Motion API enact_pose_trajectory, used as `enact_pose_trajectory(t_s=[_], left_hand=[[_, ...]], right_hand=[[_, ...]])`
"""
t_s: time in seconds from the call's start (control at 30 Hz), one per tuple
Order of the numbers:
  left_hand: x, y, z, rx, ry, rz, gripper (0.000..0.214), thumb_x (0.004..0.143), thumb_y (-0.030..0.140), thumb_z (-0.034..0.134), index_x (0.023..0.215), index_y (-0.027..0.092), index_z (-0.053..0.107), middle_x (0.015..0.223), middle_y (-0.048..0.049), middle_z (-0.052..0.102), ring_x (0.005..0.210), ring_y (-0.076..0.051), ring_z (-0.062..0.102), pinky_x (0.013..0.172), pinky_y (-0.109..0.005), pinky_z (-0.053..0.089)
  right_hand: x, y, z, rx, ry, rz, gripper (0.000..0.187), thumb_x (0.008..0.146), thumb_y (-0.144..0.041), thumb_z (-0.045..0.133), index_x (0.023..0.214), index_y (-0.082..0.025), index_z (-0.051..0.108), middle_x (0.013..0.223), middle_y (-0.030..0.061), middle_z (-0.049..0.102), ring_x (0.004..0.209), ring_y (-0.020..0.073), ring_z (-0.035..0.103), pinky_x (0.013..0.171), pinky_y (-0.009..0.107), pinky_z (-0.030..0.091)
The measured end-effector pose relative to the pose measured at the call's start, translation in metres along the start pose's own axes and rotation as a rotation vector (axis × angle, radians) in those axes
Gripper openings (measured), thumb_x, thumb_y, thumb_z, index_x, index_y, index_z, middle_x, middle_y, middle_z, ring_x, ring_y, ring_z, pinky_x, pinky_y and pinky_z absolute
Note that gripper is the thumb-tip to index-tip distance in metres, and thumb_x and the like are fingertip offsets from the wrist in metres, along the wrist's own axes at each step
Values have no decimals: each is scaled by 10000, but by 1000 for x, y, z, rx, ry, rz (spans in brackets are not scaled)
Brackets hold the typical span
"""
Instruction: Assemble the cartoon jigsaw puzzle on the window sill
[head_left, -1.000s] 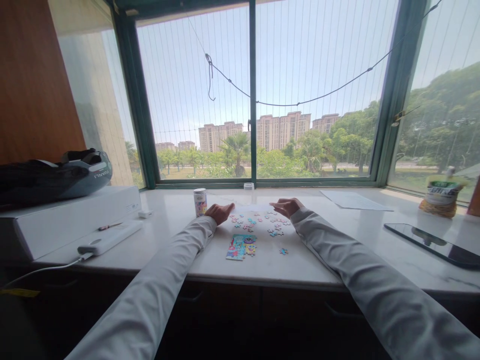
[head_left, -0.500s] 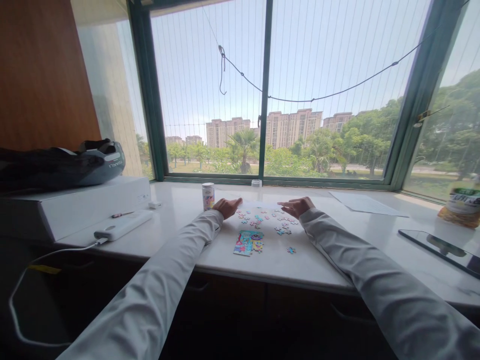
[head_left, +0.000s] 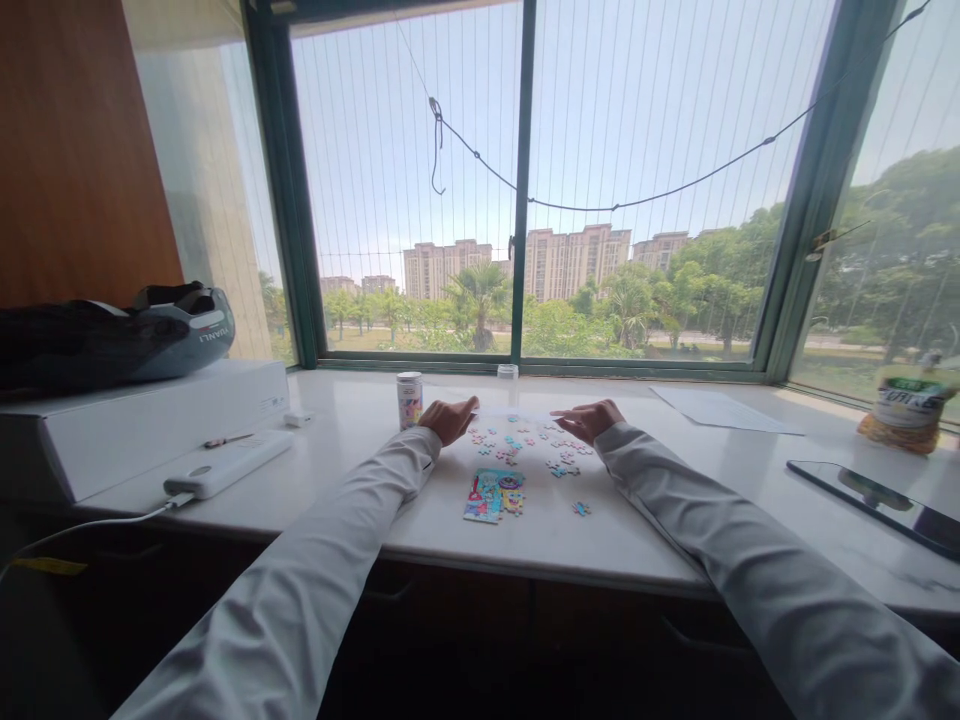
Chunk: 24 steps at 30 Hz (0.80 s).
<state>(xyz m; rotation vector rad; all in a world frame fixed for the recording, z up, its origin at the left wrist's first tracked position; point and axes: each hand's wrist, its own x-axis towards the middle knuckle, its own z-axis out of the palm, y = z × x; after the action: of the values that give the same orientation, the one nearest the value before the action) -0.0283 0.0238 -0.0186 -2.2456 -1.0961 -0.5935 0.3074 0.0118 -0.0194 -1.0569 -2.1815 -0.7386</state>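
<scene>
A thin white sheet of paper (head_left: 531,412) is stretched low between my hands, seen nearly edge-on. My left hand (head_left: 450,420) pinches its left end, beside a printed can (head_left: 409,402). At the other end, my right hand (head_left: 589,418) grips it between thumb and fingers. Loose jigsaw pieces (head_left: 511,442) lie scattered below and behind the sheet. Closer to me is a partly joined jigsaw puzzle (head_left: 491,495), with colourful cartoon printing and an uneven right edge. One separate jigsaw piece (head_left: 581,509) rests to its right.
A clear cap or cup (head_left: 508,372) stands by the window. Rightward are a flat paper (head_left: 724,411), a tablet or phone (head_left: 874,497) and a snack bag (head_left: 906,410). On the left are a cabled power bank (head_left: 229,465) and a white box (head_left: 150,430) bearing a dark bag (head_left: 176,330).
The camera view has shifted slightly, so the scene sits a little lower and further left. Both hands keep hold of the paper; the puzzle pieces look unmoved.
</scene>
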Motion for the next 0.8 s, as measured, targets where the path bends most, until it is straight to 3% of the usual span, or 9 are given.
enact_pose_trajectory(t_s=[0.2,0.37,0.5,0.6,0.8], left_hand=[[3,5,-2,7,42,-94,370,985,405,300,1088,182,576,786,-85,728,688,-230,690,564,-281,394],[4,7,1,-34,82,-183,457,968,515,312,1128,176,574,784,-76,732,691,-240,695,581,-296,398],[7,9,1,-204,140,-310,477,909,593,408,1064,195,619,808,-33,739,692,-219,691,604,-291,419],[10,11,-1,-371,173,-338,455,901,583,433,1017,212,669,780,-19,732,684,-188,680,624,-271,436],[15,18,-7,-690,202,-379,412,877,513,508,999,190,732,717,-35,724,666,-179,673,651,-260,473]], right_hand=[[0,-3,-1,30,8,24,300,923,-453,488,981,-335,758,763,-12,762,665,129,692,589,228,415],[2,-10,-4,60,44,73,368,910,-506,481,858,-270,759,623,8,710,565,135,641,561,239,364],[7,-18,-4,124,110,152,443,912,-567,427,881,-236,721,513,-13,612,461,113,554,543,230,351],[12,-24,-5,206,136,216,492,876,-631,439,790,-217,692,482,-24,575,434,104,514,535,223,359],[20,-36,-10,420,31,283,542,836,-656,486,603,-199,661,392,-29,539,392,100,504,495,211,393]])
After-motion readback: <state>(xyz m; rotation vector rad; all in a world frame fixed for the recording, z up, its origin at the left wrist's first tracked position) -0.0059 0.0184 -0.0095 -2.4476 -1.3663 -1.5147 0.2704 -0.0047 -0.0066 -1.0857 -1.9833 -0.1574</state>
